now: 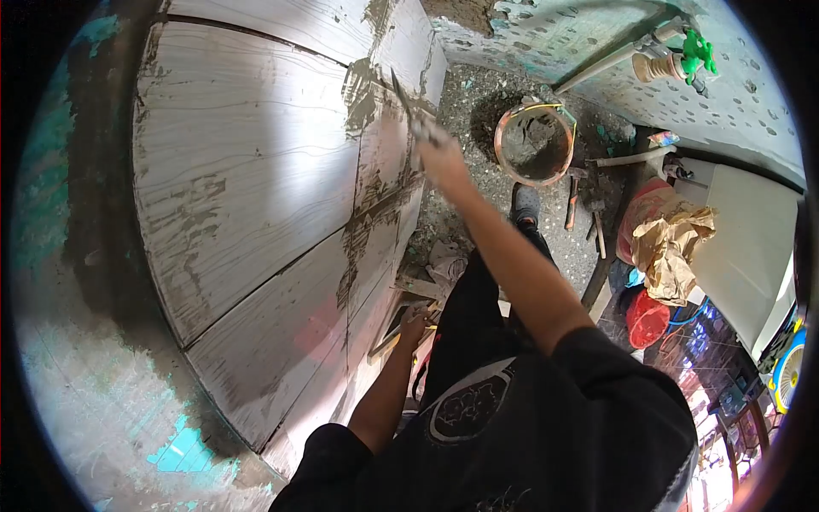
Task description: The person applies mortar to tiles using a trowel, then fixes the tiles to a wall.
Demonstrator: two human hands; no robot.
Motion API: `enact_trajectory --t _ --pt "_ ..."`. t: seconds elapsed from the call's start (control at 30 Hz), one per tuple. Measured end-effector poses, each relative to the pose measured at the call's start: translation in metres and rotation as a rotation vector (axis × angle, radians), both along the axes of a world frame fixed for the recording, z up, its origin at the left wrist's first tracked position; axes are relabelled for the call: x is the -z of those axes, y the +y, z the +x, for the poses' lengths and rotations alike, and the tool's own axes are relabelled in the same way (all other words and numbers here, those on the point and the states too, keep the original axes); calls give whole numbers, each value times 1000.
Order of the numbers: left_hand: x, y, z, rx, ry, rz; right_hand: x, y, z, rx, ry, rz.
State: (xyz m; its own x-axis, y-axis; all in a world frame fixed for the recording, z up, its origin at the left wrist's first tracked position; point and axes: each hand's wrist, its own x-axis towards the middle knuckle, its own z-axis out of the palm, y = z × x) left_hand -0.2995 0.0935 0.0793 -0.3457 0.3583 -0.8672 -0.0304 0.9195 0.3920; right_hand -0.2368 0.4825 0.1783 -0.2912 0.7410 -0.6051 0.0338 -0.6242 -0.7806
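My right hand [445, 164] is closed around the handle of a trowel [401, 96], its thin dark blade seen nearly edge-on. The blade is against or very close to the tiled surface [247, 128], whose pale, wood-grained tiles carry grey mortar smears [367, 102] along the joints. Lower down, my left hand [415, 324] is beside the tiled surface with its fingers curled. A dark flat piece with a light edge [386, 337] is next to it; what the fingers hold, if anything, cannot be made out.
A bucket [573, 147] with grey mix stands on the rough floor. Nearby lie a hammer [572, 200] and another handled tool [600, 232]. A green-handled valve [698, 56] juts from the wall. Crumpled brown paper [670, 252] and a red container [647, 320] are at the right.
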Motion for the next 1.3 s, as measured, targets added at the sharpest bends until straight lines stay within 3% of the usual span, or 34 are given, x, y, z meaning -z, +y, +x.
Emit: enact_trajectory --t 0.07,0.1,0.2,0.23,0.3,0.37,0.47,0.57,0.63,0.73,0.77,0.87,1.0,1.1,1.23,1.3 --pt "-16 13 -1 -203 -45 -71 -2 45 -2 -77 -46 135" --pt "-4 -1 -7 -145 -22 -10 -5 54 -4 -155 -101 238" --pt "1 -24 -15 -131 -62 -48 -15 42 2 -283 -105 173" --pt "-2 -23 -14 -146 -57 -50 8 25 0 -401 -130 302" --pt "-17 -14 -8 -179 -50 -55 0 -37 0 -334 -100 438" --pt "-18 -19 -6 -168 -88 -99 14 -92 3 -230 -43 815" --pt "-21 -13 -5 -131 -68 -150 -3 -96 26 -296 69 296" --pt "-17 -15 -7 -123 -55 -114 -18 -53 24 -158 61 -188" --pt "-21 -8 -8 -157 -62 -43 -14 -26 14 -22 216 -240" --pt "-23 -6 -13 -126 2 -101 7 2 2 -123 140 -103" --pt "-19 -13 -14 -112 14 -15 -3 2 2 -194 165 -129" --pt "-23 -18 -17 -199 -11 -72 -51 -29 11 -269 236 -136" --pt "-26 -31 -19 -164 20 -57 -55 -34 16 -79 391 -397" --pt "-35 -26 -19 -146 38 -68 -61 -12 -13 -26 537 -403" --pt "-36 -25 -15 -181 10 -64 -111 -6 -57 -142 351 -308" --pt "-40 -11 -12 -180 -32 -108 -122 -35 -47 -125 480 -266"
